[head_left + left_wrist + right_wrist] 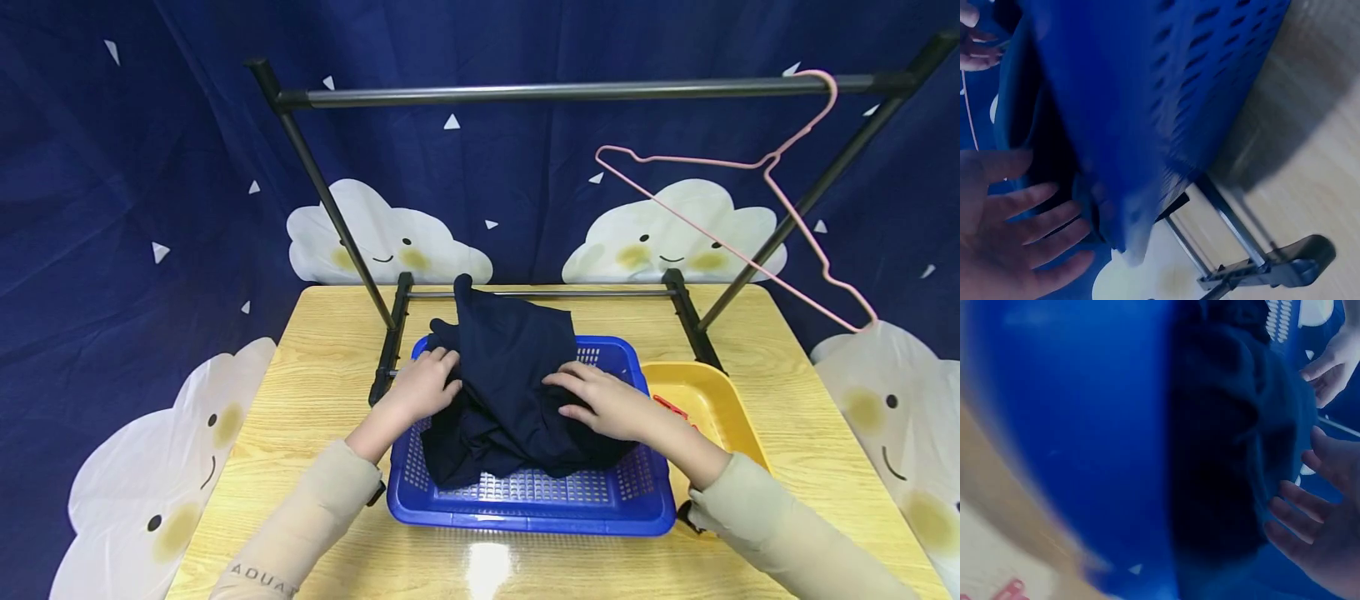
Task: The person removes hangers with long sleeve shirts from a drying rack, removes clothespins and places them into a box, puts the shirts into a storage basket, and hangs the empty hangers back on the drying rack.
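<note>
A dark navy piece of clothing (510,367) lies bunched in a blue plastic basket (525,523), with part of it rising over the far rim. Its exact kind cannot be told from the folds. My left hand (426,382) is at the cloth's left side, fingers loosely spread; the left wrist view shows that hand (1029,231) beside the cloth with nothing gripped. Over the cloth's right side is my right hand (603,400), its fingers slightly bent. In the right wrist view this hand (1316,519) has its fingers apart, close to the dark fabric (1229,444).
A pink hanger (697,221) hangs at the right end of the metal rail (525,93) of a black-legged rack. Right of the basket, partly beneath my right arm, sits a yellow tray (705,379) with red clips (670,406). Everything stands on a wooden table (315,358).
</note>
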The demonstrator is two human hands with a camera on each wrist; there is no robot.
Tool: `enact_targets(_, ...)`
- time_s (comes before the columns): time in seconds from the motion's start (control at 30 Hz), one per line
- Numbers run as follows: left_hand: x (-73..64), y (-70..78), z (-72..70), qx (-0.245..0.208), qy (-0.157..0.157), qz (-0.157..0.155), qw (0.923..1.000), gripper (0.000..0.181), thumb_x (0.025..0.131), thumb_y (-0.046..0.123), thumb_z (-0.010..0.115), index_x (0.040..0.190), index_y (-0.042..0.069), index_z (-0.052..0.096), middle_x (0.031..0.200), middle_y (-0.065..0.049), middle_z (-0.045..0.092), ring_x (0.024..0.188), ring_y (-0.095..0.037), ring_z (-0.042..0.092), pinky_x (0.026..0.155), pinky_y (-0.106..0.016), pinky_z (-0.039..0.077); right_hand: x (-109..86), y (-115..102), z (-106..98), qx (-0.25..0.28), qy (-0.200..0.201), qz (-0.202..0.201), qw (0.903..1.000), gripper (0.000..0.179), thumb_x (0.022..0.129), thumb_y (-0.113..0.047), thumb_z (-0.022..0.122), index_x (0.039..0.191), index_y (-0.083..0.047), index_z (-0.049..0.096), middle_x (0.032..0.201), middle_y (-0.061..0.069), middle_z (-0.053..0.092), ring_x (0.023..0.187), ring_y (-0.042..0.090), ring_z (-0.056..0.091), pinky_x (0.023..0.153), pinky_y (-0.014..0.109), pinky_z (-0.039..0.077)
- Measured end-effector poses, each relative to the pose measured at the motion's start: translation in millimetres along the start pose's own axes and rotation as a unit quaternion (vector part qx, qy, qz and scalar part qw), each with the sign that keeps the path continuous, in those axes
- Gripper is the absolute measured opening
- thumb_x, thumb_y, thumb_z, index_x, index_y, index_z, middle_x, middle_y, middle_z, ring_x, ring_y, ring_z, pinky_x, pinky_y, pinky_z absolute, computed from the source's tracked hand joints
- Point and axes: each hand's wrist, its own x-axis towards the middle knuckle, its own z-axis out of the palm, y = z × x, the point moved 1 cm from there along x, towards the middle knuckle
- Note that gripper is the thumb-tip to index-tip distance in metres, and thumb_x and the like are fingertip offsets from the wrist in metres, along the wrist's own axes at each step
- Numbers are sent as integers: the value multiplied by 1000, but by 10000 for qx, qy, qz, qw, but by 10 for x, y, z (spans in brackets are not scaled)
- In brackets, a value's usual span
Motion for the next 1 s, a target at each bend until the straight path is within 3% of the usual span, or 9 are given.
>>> enact_targets(0.13, 87, -50, -103, -275, 685, -101, 9972, 32, 89, 17, 54, 119, 4, 53, 114, -14, 57, 104, -29, 55, 82, -42, 47, 115, 54, -110, -13, 599, -40, 9982, 42, 85, -16, 64, 125, -10, 52, 116, 13, 52, 104, 29, 54, 89, 47, 42)
enact_targets(0.3, 249, -125, -195, -396, 1063, -346, 9929, 39, 91, 18, 50, 127, 4, 47, 123, -15, 52, 112, -30, 50, 90, -43, 42, 305, 160, -202, -32, 1103, 38, 9939, 47, 86, -15, 63, 130, -11, 47, 121, 15, 50, 108, 32, 51, 89, 49, 41)
enact_targets(0.43, 374, -164, -237, -375, 1159, -469, 9914, 40, 93, 23, 46, 130, 4, 44, 126, -15, 50, 116, -31, 47, 95, -43, 38, 492, 282, -299, -6, 1316, 355, 9907, 51, 86, -16, 62, 133, -11, 42, 125, 17, 46, 113, 35, 46, 94, 51, 37)
enact_targets(0.67, 535, -202, -220, -487, 854, -784, 9921, 57, 96, 43, 37, 137, 3, 35, 134, -17, 42, 124, -33, 39, 100, -46, 32, 775, 477, -358, -91, 1488, 774, 9858, 57, 86, -20, 62, 136, -10, 37, 125, 20, 45, 117, 36, 43, 97, 49, 33)
enact_targets(0.8, 596, -231, -186, -452, 632, -872, 9932, 66, 94, 49, 37, 139, 2, 31, 137, -19, 39, 124, -35, 37, 102, -48, 30, 880, 552, -296, -13, 1275, 1056, 9862, 58, 88, -25, 60, 137, -10, 35, 128, 21, 43, 120, 37, 41, 98, 50, 32)
enact_targets(1.0, 655, -274, -135, -362, 8, -1087, 9934, 74, 92, 54, 37, 142, 1, 23, 144, -20, 29, 131, -36, 29, 104, -51, 25, 985, 615, -185, 141, 866, 1557, 9839, 59, 88, -33, 58, 138, -10, 34, 130, 23, 41, 118, 41, 42, 96, 53, 33)
